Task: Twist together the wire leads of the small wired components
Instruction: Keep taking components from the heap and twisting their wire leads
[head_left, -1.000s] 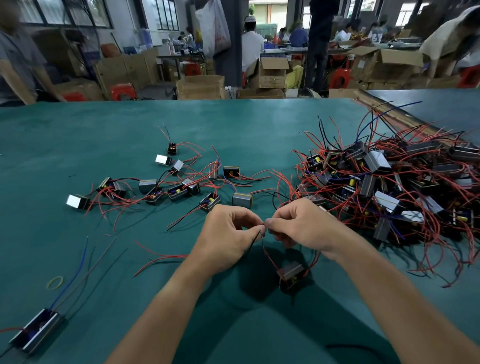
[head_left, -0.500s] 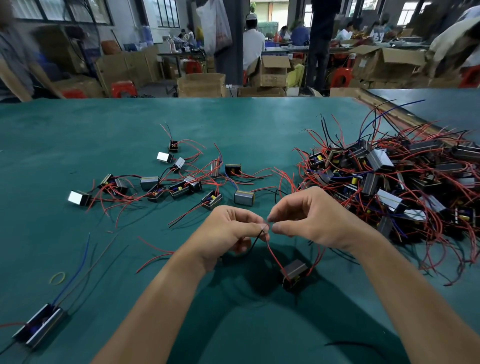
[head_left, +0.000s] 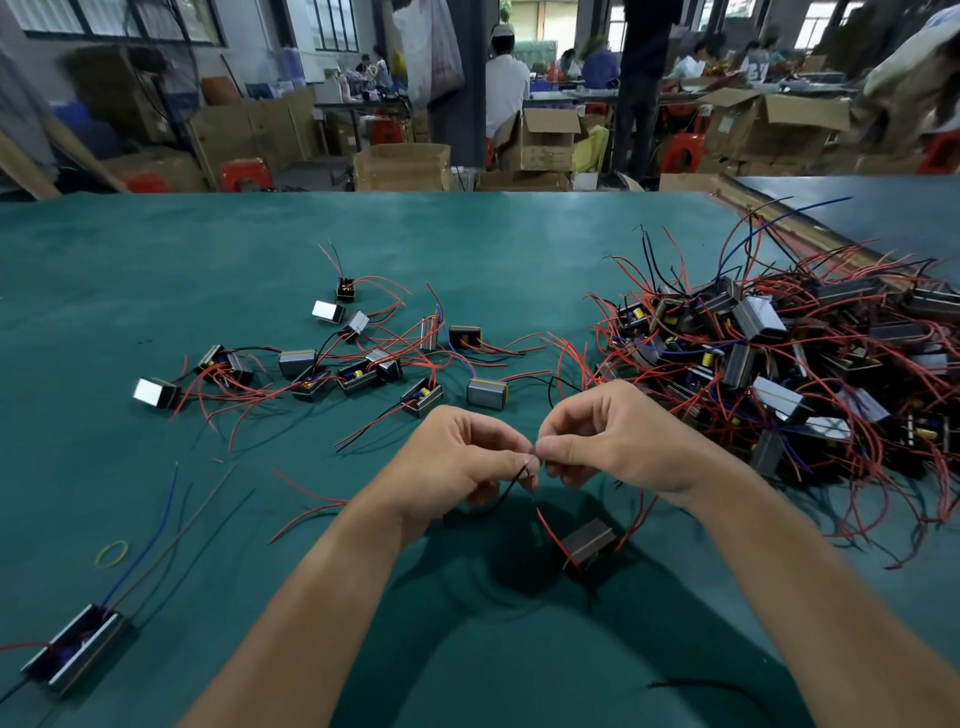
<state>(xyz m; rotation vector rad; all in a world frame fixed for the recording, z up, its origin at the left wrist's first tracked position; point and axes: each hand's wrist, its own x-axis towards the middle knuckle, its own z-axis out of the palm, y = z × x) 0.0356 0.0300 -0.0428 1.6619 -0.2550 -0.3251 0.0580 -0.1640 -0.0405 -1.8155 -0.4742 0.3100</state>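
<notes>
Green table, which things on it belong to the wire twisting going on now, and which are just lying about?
In the job: left hand, right hand, thin red and black wire leads pinched between them, small grey box-shaped component below, tangled pile of wired components at right.

Lying about: yellow rubber band, long grey box with a blue wire, loose black wire.

A dense heap of small grey metal-cased components tangled in red wires (head_left: 779, 364) blocked the right of the green cloth-covered table (head_left: 208, 249). A looser scatter of them (head_left: 332, 374) crossed the middle-left. Open cloth lay beyond, and near-left around a yellow rubber band (head_left: 111, 553).
</notes>
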